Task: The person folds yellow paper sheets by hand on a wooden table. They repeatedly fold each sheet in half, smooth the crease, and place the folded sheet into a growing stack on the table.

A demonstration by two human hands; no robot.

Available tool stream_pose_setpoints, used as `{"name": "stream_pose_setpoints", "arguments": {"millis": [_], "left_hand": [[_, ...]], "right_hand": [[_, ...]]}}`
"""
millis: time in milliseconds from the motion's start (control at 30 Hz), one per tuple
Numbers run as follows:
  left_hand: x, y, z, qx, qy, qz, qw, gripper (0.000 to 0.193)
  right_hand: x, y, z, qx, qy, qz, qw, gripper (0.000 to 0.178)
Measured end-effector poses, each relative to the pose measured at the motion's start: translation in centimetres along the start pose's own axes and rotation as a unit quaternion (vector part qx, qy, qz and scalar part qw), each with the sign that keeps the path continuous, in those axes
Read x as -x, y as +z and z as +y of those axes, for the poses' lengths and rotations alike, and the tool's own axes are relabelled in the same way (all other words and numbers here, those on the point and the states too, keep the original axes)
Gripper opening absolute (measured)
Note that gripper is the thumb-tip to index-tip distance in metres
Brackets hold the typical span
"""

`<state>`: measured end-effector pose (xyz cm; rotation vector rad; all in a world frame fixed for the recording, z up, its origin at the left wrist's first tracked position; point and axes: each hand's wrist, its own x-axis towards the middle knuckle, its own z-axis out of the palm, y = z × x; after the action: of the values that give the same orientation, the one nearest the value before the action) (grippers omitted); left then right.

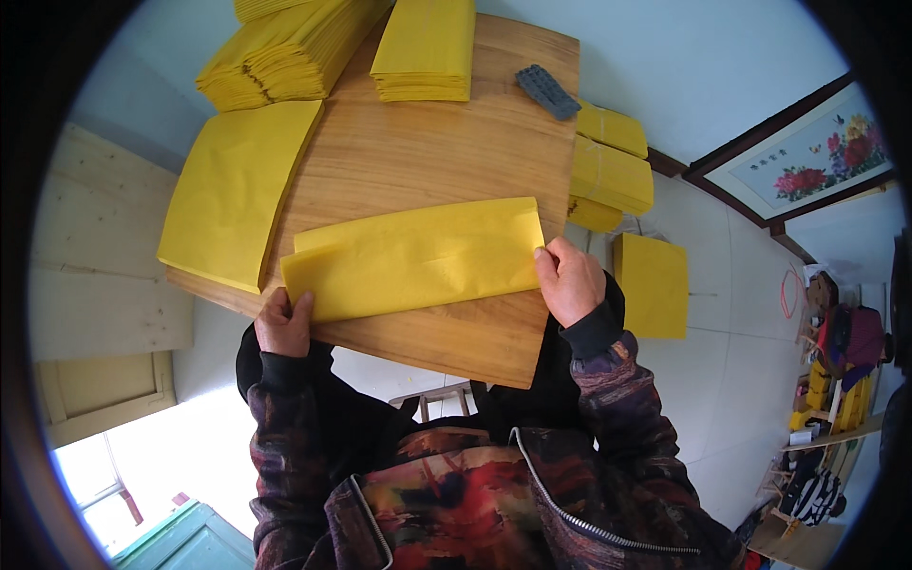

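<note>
A yellow sheet of paper (418, 258), folded over lengthwise, lies across the near part of the wooden table (427, 152). My left hand (283, 323) pinches its lower left corner between thumb and fingers. At the other end, my right hand (573, 281) grips the right edge with the thumb on top and the fingers curled. The upper layer does not quite line up with the one beneath at the left end. Beside it on the left rests a stack of flat yellow sheets (237, 190).
Folded yellow bundles (275, 57) and a squarer yellow stack (423, 52) sit at the table's far side. A dark grey ridged object (548, 91) lies near the far right corner. Tied yellow bundles (613, 176) and another yellow stack (651, 285) stand right of the table.
</note>
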<state>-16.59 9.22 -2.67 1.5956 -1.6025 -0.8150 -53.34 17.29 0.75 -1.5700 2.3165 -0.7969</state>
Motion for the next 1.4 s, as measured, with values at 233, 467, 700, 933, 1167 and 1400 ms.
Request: {"name": "stream_pose_setpoints", "arguments": {"millis": [233,467,700,933,1167,1400], "left_hand": [[-0.2,-0.2,0.1,-0.037,-0.005,-0.007,0.999,0.030],[-0.2,0.0,1.6,-0.188,0.013,0.031,0.982,0.038],[0.0,0.5,2.4,-0.259,0.019,0.046,0.965,0.031],[0.4,1.0,2.5,-0.296,0.053,0.056,0.952,0.026],[0.5,1.3,2.3,-0.305,0.064,0.067,0.948,0.023],[0.5,1.5,1.3,-0.263,0.049,0.093,0.959,0.026]], "right_hand": [[0.0,0.2,0.1,0.006,0.005,0.000,1.000,0.023],[-0.2,0.4,0.3,0.014,-0.014,-0.001,1.000,0.025],[-0.5,0.4,0.1,0.038,-0.020,0.000,0.999,0.023],[-0.2,0.5,-0.8,0.120,-0.005,-0.009,0.993,0.022],[0.0,1.0,-1.4,0.174,-0.004,0.022,0.984,0.022],[0.0,1.5,-1.2,0.171,0.004,0.043,0.984,0.022]]}}
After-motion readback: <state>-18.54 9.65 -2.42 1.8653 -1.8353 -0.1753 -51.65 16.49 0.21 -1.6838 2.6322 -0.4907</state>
